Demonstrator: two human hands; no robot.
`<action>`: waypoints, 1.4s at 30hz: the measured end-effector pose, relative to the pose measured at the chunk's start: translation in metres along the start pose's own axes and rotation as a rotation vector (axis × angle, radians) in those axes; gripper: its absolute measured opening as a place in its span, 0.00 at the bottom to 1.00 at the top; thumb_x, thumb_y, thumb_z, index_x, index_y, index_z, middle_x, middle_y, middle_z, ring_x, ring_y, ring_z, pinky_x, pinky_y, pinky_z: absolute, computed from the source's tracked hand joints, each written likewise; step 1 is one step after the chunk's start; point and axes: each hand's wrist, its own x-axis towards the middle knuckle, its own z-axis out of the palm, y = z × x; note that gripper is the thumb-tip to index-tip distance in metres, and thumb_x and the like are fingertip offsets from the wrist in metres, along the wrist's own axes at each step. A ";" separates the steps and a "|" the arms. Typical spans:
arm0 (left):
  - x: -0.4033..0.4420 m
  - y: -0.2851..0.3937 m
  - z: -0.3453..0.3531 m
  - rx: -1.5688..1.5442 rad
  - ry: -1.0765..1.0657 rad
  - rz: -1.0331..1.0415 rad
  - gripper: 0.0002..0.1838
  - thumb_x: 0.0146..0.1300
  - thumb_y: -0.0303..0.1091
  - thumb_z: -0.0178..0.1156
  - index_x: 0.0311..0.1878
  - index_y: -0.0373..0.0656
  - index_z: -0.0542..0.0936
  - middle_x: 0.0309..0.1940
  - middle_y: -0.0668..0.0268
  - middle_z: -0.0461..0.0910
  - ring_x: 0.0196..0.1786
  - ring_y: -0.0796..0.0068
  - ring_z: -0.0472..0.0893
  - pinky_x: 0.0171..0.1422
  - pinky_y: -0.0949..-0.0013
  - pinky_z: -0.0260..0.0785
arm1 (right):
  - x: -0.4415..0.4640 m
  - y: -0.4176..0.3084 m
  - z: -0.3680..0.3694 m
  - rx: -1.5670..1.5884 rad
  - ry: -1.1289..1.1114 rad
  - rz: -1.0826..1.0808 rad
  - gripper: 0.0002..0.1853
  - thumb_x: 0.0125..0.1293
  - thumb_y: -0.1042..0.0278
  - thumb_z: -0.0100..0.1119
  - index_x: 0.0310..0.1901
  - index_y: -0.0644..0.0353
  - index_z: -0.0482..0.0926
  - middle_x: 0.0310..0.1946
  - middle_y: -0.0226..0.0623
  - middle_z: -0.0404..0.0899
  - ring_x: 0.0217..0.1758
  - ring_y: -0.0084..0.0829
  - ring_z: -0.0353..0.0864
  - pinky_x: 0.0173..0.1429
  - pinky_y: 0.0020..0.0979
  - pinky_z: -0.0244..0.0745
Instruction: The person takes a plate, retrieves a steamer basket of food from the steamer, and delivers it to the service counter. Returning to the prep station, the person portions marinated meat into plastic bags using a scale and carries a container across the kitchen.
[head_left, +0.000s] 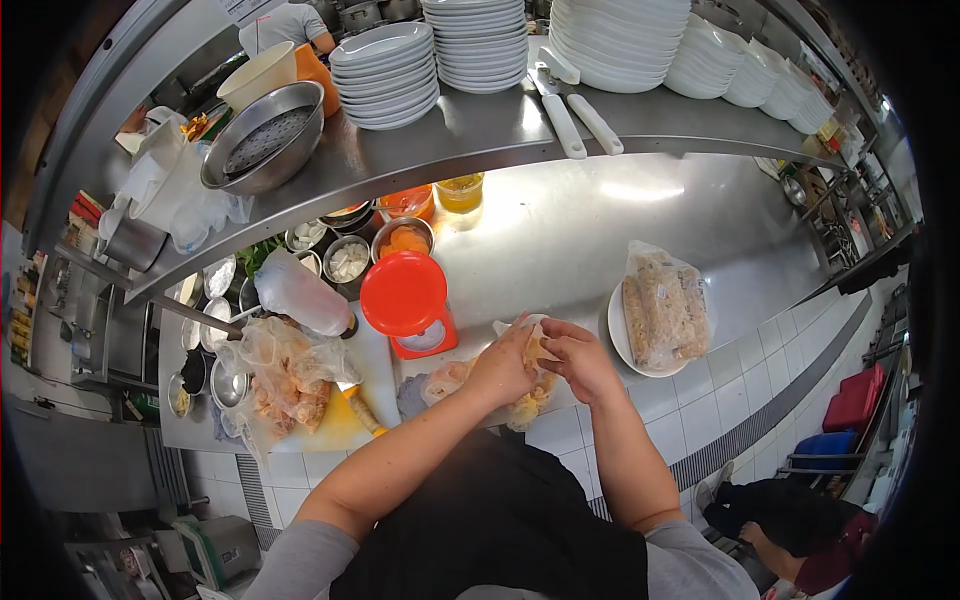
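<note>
Between my two hands hangs a clear plastic bag point(528, 405) with pale yellowish food pieces inside; their kind cannot be made out. My left hand point(505, 366) has its fingers closed on the bag's upper part from the left. On the other side, my right hand point(580, 362) curls its fingers and thumb at the bag's opening. Another filled bag point(446, 380) lies on the counter beside my left wrist, partly hidden. Just beyond stands a red kitchen scale point(424, 338) with a round red pan point(404, 293).
A large bag of raw meat pieces point(290, 385) lies on a cutting board point(375, 360), near a knife point(360, 408). A white plate point(618, 330) carries wrapped packs point(665, 308). Ingredient bowls point(348, 260) stand behind; a shelf point(470, 125) with plates overhangs. Another person point(790, 520) is at right.
</note>
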 end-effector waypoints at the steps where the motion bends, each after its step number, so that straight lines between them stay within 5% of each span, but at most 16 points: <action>1: -0.001 -0.002 -0.001 -0.034 0.017 -0.028 0.36 0.59 0.26 0.62 0.75 0.37 0.72 0.76 0.45 0.69 0.67 0.49 0.80 0.71 0.56 0.74 | -0.003 -0.004 -0.001 0.003 -0.001 -0.025 0.23 0.74 0.75 0.56 0.69 0.65 0.75 0.58 0.41 0.83 0.53 0.34 0.85 0.55 0.36 0.84; 3: 0.000 0.005 -0.020 -0.098 0.053 -0.081 0.34 0.60 0.21 0.59 0.73 0.39 0.76 0.65 0.49 0.82 0.55 0.55 0.88 0.62 0.60 0.79 | -0.004 -0.009 -0.004 0.022 0.054 -0.153 0.20 0.74 0.74 0.56 0.65 0.65 0.78 0.55 0.42 0.84 0.50 0.33 0.86 0.51 0.34 0.85; 6: 0.003 0.026 -0.086 -0.301 -0.016 -0.220 0.29 0.60 0.18 0.57 0.67 0.36 0.81 0.58 0.57 0.87 0.53 0.67 0.89 0.57 0.66 0.80 | 0.007 0.002 -0.023 0.046 0.200 -0.360 0.15 0.73 0.74 0.56 0.58 0.64 0.81 0.49 0.41 0.85 0.45 0.31 0.86 0.47 0.31 0.85; 8: 0.006 0.025 -0.125 -0.624 0.150 0.011 0.22 0.61 0.19 0.57 0.60 0.33 0.84 0.50 0.62 0.88 0.45 0.78 0.88 0.46 0.73 0.81 | 0.027 0.022 -0.046 0.024 0.273 -0.374 0.13 0.74 0.74 0.55 0.56 0.62 0.81 0.47 0.36 0.85 0.42 0.28 0.85 0.46 0.30 0.85; 13: 0.000 0.042 -0.204 -0.597 0.220 -0.007 0.20 0.63 0.18 0.56 0.58 0.32 0.85 0.52 0.60 0.88 0.41 0.75 0.88 0.47 0.72 0.81 | 0.051 0.093 -0.068 -0.120 0.256 -0.158 0.11 0.72 0.74 0.59 0.53 0.62 0.81 0.42 0.33 0.85 0.37 0.26 0.84 0.41 0.28 0.83; 16: 0.009 0.031 -0.204 -0.322 0.173 -0.114 0.19 0.62 0.19 0.57 0.56 0.31 0.85 0.54 0.58 0.88 0.42 0.74 0.88 0.47 0.71 0.82 | 0.050 0.118 -0.061 -0.197 0.229 -0.126 0.11 0.72 0.75 0.60 0.53 0.62 0.81 0.40 0.33 0.85 0.36 0.25 0.84 0.38 0.27 0.81; 31: 0.000 -0.074 -0.198 -0.514 0.516 -0.256 0.15 0.68 0.25 0.64 0.57 0.36 0.84 0.47 0.63 0.88 0.36 0.77 0.85 0.42 0.74 0.78 | 0.059 0.140 -0.064 -0.288 0.196 -0.090 0.11 0.74 0.77 0.58 0.55 0.65 0.81 0.41 0.35 0.84 0.38 0.25 0.83 0.40 0.28 0.81; 34: -0.003 -0.073 -0.200 -0.398 0.515 -0.300 0.20 0.68 0.30 0.67 0.61 0.35 0.80 0.43 0.62 0.88 0.36 0.74 0.86 0.42 0.71 0.79 | 0.058 0.143 -0.064 -0.296 0.194 -0.095 0.10 0.74 0.77 0.58 0.54 0.65 0.81 0.40 0.34 0.84 0.37 0.25 0.83 0.39 0.28 0.81; 37: -0.013 -0.076 -0.199 0.072 0.533 -0.298 0.34 0.63 0.40 0.74 0.68 0.36 0.72 0.48 0.56 0.86 0.37 0.68 0.88 0.42 0.67 0.80 | 0.057 0.142 -0.061 -0.314 0.213 -0.096 0.09 0.74 0.76 0.58 0.53 0.64 0.81 0.39 0.34 0.84 0.36 0.24 0.83 0.39 0.27 0.81; 40: -0.032 -0.085 -0.184 0.382 0.795 -0.110 0.48 0.57 0.49 0.78 0.72 0.33 0.65 0.60 0.45 0.81 0.44 0.51 0.88 0.47 0.55 0.80 | 0.055 0.138 -0.058 -0.312 0.221 -0.093 0.09 0.75 0.76 0.58 0.53 0.64 0.81 0.38 0.33 0.84 0.35 0.24 0.82 0.39 0.27 0.80; 42: -0.046 -0.062 -0.181 0.200 0.777 -0.233 0.54 0.55 0.52 0.79 0.76 0.33 0.60 0.67 0.42 0.75 0.55 0.48 0.85 0.55 0.53 0.79 | 0.055 0.138 -0.058 -0.301 0.222 -0.106 0.09 0.75 0.76 0.58 0.52 0.65 0.81 0.38 0.33 0.83 0.34 0.24 0.82 0.38 0.27 0.80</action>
